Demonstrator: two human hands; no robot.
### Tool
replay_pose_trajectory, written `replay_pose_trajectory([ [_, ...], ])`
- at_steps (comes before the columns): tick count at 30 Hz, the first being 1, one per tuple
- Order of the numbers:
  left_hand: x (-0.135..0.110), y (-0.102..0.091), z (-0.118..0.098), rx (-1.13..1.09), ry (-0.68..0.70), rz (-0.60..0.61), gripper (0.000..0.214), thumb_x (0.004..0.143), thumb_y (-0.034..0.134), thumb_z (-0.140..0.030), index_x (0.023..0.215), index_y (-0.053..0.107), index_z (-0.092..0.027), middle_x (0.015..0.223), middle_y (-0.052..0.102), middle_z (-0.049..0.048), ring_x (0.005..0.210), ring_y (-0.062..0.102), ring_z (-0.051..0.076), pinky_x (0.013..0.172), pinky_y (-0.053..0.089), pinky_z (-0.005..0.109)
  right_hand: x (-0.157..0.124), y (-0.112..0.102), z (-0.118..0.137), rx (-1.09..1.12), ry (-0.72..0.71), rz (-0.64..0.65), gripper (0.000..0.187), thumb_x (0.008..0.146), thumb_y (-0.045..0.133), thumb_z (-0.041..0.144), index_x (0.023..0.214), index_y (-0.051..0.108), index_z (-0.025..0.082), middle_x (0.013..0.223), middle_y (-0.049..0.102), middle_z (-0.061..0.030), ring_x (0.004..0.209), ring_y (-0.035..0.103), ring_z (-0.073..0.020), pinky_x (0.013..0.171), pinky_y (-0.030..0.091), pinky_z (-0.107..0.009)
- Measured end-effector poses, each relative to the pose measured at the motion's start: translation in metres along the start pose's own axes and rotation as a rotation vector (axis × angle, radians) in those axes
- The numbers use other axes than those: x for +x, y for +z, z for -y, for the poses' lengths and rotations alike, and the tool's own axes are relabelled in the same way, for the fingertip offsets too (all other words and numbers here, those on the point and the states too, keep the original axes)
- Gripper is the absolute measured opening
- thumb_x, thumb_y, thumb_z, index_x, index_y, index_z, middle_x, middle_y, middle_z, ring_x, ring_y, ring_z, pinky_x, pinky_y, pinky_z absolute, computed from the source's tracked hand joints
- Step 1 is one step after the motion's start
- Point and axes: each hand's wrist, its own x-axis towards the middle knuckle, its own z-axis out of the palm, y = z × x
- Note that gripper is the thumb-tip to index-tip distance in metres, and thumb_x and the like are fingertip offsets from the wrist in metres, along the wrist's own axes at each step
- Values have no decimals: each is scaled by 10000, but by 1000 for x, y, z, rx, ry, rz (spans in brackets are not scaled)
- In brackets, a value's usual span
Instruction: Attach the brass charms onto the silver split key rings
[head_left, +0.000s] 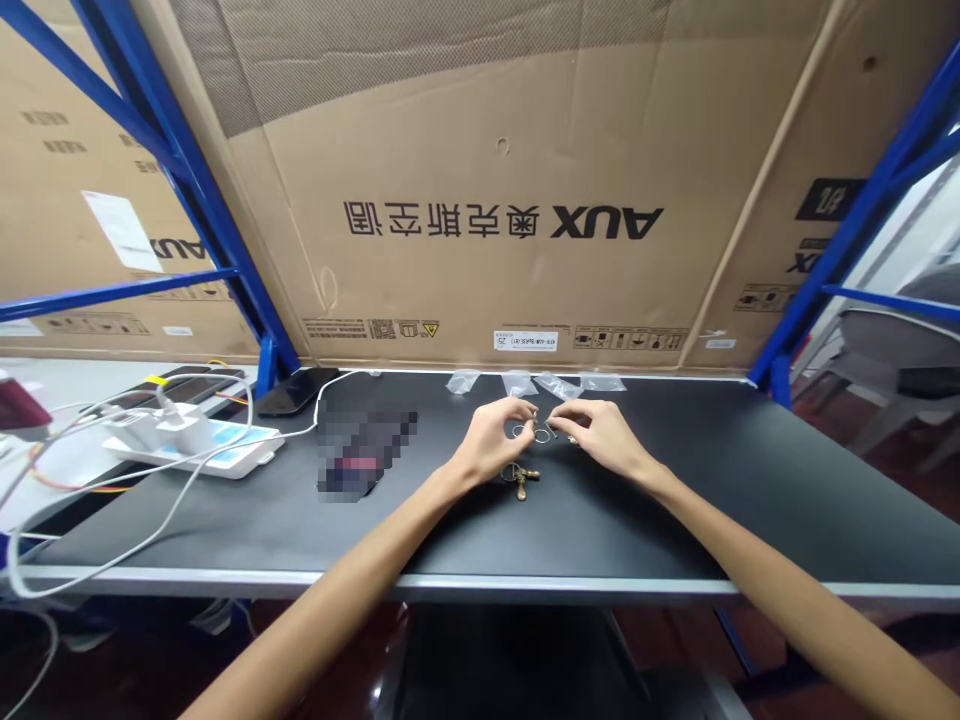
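My left hand [495, 437] is over the middle of the black tabletop, thumb and fingertips pinched together at something tiny that I cannot make out. Just to its right, my right hand [606, 436] is also closed in a pinch, with a small brass-coloured piece [553, 428] at its fingertips. A thin metal ring [541, 437] shows between the hands. Below the left fingers, small brass-coloured pendants [522, 488] lie on the table beside another ring [510, 472], which the left hand partly hides.
Several small clear plastic bags [559, 386] lie along the back edge. To the left are a dark phone [298, 392], a pixelated dark item [365, 455], and a white power strip [232, 455] with loose cables. A large cardboard box [465, 280] stands behind, between blue metal posts [847, 235].
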Motion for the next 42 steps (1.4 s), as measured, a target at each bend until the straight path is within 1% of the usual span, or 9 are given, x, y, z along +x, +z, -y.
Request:
replay_pose_trajectory([
  [5, 0, 0, 1, 20, 19, 17, 75, 810, 600, -152, 769, 657, -180, 960, 746, 60, 914, 700, 187, 871, 535, 303, -1, 2, 1, -32, -35, -9, 183, 926, 554, 269, 907, 720, 193, 891, 740, -56, 779, 668, -199, 752, 513, -340],
  [15, -2, 2, 3, 33, 51, 83, 80, 809, 594, -148, 775, 658, -181, 964, 741, 59, 878, 692, 187, 839, 526, 311, -3, 6, 10, -57, -114, -99, 180, 955, 540, 266, 953, 708, 199, 907, 728, -49, 789, 668, -186, 732, 523, -310],
  [21, -1, 1, 1, 35, 32, 75, 81, 814, 589, -154, 780, 660, -176, 929, 738, 56, 862, 678, 187, 835, 514, 311, -6, 8, 13, -92, -175, -118, 173, 967, 539, 259, 972, 696, 189, 939, 719, -55, 845, 672, -188, 806, 528, -310],
  [27, -2, 4, -2, -4, -57, 55, 56, 768, 625, -157, 776, 678, -172, 895, 746, 48, 847, 680, 194, 847, 520, 325, -10, 13, 9, -143, -255, -85, 216, 994, 484, 263, 1033, 680, 179, 965, 703, -80, 853, 675, -196, 804, 545, -325],
  [32, 0, 4, 0, -138, -210, -23, 135, 827, 608, -246, 796, 698, -151, 923, 762, 83, 857, 714, 213, 818, 563, 331, -11, 21, 6, -198, -317, 6, 317, 1001, 394, 195, 1075, 700, 163, 1002, 714, -133, 924, 681, -236, 859, 545, -380],
  [35, 4, -1, 5, -231, -271, -57, 236, 867, 595, -345, 851, 722, -146, 947, 767, 102, 902, 721, 229, 823, 577, 338, -11, 22, 7, -193, -290, -2, 297, 987, 427, 195, 1050, 716, 176, 988, 726, -121, 916, 689, -229, 856, 550, -362],
  [38, 8, -6, 9, -292, -294, -52, 264, 853, 627, -390, 882, 748, -157, 972, 769, 106, 943, 714, 244, 863, 572, 370, -8, 19, 8, -167, -183, -107, 254, 984, 494, 301, 1104, 686, 187, 1024, 722, -108, 899, 692, -217, 809, 564, -344],
  [40, 9, -7, 10, -319, -290, -28, 254, 831, 655, -395, 868, 758, -165, 1047, 754, 110, 990, 697, 252, 874, 565, 374, -6, 17, 9, -135, -102, -171, 307, 980, 507, 378, 1173, 641, 180, 1054, 718, -114, 905, 696, -216, 753, 577, -329],
  [42, 9, -6, 9, -333, -277, -1, 248, 812, 671, -398, 838, 759, -167, 1122, 724, 113, 1032, 674, 254, 863, 560, 357, -3, 16, 9, -96, -63, -166, 347, 963, 535, 423, 1199, 622, 184, 1050, 729, -102, 897, 709, -204, 704, 584, -295],
])
